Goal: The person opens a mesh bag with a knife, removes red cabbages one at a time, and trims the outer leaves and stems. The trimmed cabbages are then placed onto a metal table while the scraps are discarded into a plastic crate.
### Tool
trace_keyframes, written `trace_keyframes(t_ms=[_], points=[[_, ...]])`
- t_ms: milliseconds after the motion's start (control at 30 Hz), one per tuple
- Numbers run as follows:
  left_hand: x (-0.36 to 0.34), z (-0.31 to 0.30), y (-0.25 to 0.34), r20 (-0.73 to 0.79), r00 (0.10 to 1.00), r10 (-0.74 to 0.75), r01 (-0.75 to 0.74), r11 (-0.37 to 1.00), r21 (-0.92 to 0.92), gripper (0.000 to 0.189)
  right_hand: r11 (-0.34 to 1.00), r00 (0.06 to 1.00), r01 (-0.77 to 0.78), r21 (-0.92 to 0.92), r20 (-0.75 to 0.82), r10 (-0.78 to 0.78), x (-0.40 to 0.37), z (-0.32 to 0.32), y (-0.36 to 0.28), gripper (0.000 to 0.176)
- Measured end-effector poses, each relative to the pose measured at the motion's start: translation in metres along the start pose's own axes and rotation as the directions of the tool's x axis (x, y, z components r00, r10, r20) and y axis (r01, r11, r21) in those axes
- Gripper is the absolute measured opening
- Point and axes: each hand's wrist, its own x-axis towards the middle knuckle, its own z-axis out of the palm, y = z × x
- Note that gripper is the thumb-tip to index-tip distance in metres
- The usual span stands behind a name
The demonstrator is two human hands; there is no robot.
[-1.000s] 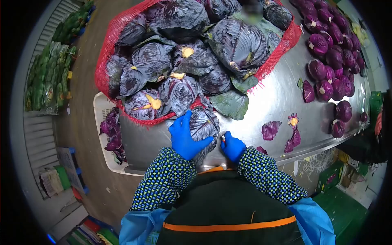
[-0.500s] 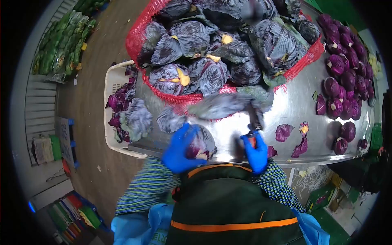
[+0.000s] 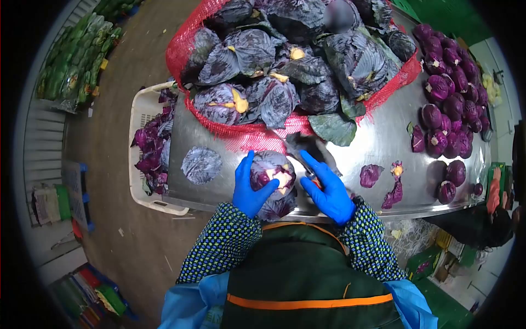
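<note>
My left hand point(image 3: 251, 189) is wrapped around the side of a red cabbage point(image 3: 262, 161), thumb near its pale cut stem end, which faces up toward me. In my right hand point(image 3: 329, 192) is a knife point(image 3: 311, 174) with a partly orange handle; its blade points up and left, close to the cabbage. A dark loose leaf point(image 3: 320, 153) lies just beyond the knife. Beneath the cabbage, at the table edge, is another purple leaf point(image 3: 278, 208). Both hands wear blue gloves.
A red mesh sack point(image 3: 235, 140) of untrimmed cabbages fills the table's far side. Trimmed purple cabbages point(image 3: 452, 107) are heaped at right. A white crate point(image 3: 137, 186) of leaves stands left. A single leaf point(image 3: 201, 164) and scraps point(image 3: 371, 175) lie about. Another person's hand point(image 3: 495, 189) shows far right.
The cabbage has been lifted and turned so its cut end faces up. My right hand and knife have come left toward it. The large leaf at the crate's edge no longer hangs there.
</note>
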Motion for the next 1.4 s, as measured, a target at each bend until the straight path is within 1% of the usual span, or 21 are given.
trace_keyframes(t_ms=[100, 133, 167, 233, 433, 467, 500, 533, 633, 667, 700, 767, 833, 900, 967, 1000, 1033, 1067, 1100, 1167, 1400], points=[[0.003, -0.001, 0.004, 0.018, 0.997, -0.071, 0.073, 0.984, -0.16, 0.092, 0.963, 0.972, -0.136, -0.234, 0.155, 0.175, 0.022, 0.017, 0.009, 0.049], [0.003, -0.004, -0.002, 0.045, 0.999, 0.004, 0.001, 0.994, -0.108, 0.089, 0.99, 0.98, -0.053, -0.13, 0.186, 0.077, 0.028, 0.029, 0.037, 0.05], [0.005, -0.003, -0.009, 0.042, 0.999, 0.003, 0.002, 0.994, -0.108, 0.089, 0.957, 0.922, -0.236, -0.171, 0.271, 0.276, 0.036, 0.019, 0.016, 0.05], [0.003, -0.001, -0.017, 0.022, 1.0, -0.015, 0.02, 0.963, -0.268, 0.086, 0.962, 0.941, -0.258, -0.086, 0.204, 0.271, 0.046, 0.035, 0.044, 0.049], [0.019, -0.005, -0.006, 0.023, 0.998, -0.063, 0.067, 0.949, -0.309, 0.079, 0.972, 0.967, -0.216, -0.094, 0.117, 0.226, 0.076, 0.037, 0.06, 0.041], [0.014, -0.006, -0.008, 0.059, 0.998, -0.012, 0.026, 0.968, -0.249, 0.08, 0.98, 0.98, -0.185, -0.075, 0.065, 0.19, 0.082, 0.039, 0.072, 0.037], [0.008, -0.007, -0.011, 0.096, 0.995, 0.036, -0.018, 0.982, -0.186, 0.081, 0.941, 0.93, -0.335, -0.051, 0.14, 0.339, 0.085, 0.04, 0.085, 0.038], [-0.003, -0.006, -0.019, 0.101, 0.979, 0.178, -0.165, 0.978, -0.13, 0.083, 0.957, 0.956, -0.266, -0.118, 0.096, 0.278, 0.085, 0.04, 0.09, 0.038], [-0.037, -0.014, -0.001, 0.125, 0.961, 0.247, -0.251, 0.968, 0.02, 0.085, 0.957, 0.982, -0.157, -0.244, 0.061, 0.177, 0.069, 0.032, 0.063, 0.028], [-0.038, -0.026, 0.012, 0.239, 0.932, 0.272, -0.342, 0.88, 0.329, 0.083, 0.984, 0.996, -0.086, -0.154, -0.001, 0.087, 0.066, 0.024, 0.045, 0.026], [-0.032, -0.029, 0.03, 0.242, 0.935, 0.261, -0.33, 0.889, 0.318, 0.083, 0.997, 0.998, -0.012, -0.071, -0.063, 0.007, 0.064, 0.015, 0.028, 0.025], [-0.009, -0.031, 0.056, 0.646, 0.605, 0.465, -0.796, 0.378, 0.473, 0.079, 0.962, 0.961, 0.117, -0.249, -0.215, -0.173, 0.094, -0.012, 0.01, 0.034], [0.015, -0.026, 0.056, 0.69, 0.686, 0.232, -0.647, 0.629, 0.431, 0.085, 0.9, 0.878, 0.092, -0.425, -0.392, -0.275, 0.111, -0.036, -0.011, 0.047], [0.018, -0.025, 0.037, 0.368, 0.916, 0.162, -0.317, 0.854, 0.413, 0.089, 0.93, 0.937, 0.169, -0.326, -0.239, -0.254, 0.084, -0.054, -0.022, 0.046], [0.009, -0.034, 0.033, 0.266, 0.962, -0.058, -0.062, 0.904, 0.424, 0.099, 0.988, 0.981, 0.141, 0.069, -0.142, -0.131, 0.027, -0.031, -0.003, 0.047], [0.002, -0.031, 0.036, 0.228, 0.969, -0.099, -0.011, 0.899, 0.437, 0.097, 0.944, 0.991, -0.126, 0.306, 0.001, 0.132, -0.002, -0.016, 0.009, 0.048], [-0.01, -0.027, 0.039, 0.191, 0.97, -0.149, 0.049, 0.894, 0.446, 0.096, 0.872, 0.898, -0.44, 0.216, 0.102, 0.428, -0.017, -0.007, -0.015, 0.047], [-0.019, -0.014, 0.015, 0.018, 0.998, 0.067, -0.069, 0.939, 0.336, 0.096, 0.927, 0.939, -0.344, 0.152, 0.041, 0.342, -0.037, 0.01, 0.008, 0.044], [-0.018, -0.009, 0.013, -0.05, 0.992, 0.12, -0.091, 0.917, 0.388, 0.101, 0.945, 0.96, -0.275, 0.176, -0.004, 0.28, -0.05, 0.019, 0.021, 0.043], [-0.018, 0.003, 0.005, -0.04, 0.998, -0.039, 0.037, 0.998, -0.06, 0.109, 0.985, 0.983, -0.171, 0.021, -0.059, 0.172, -0.049, 0.021, 0.014, 0.043], [-0.024, 0.013, 0.022, 0.004, 1.0, 0.017, -0.017, 0.933, 0.361, 0.112, 0.926, 0.954, -0.146, -0.347, 0.199, 0.225, -0.02, 0.017, -0.008, 0.041]])
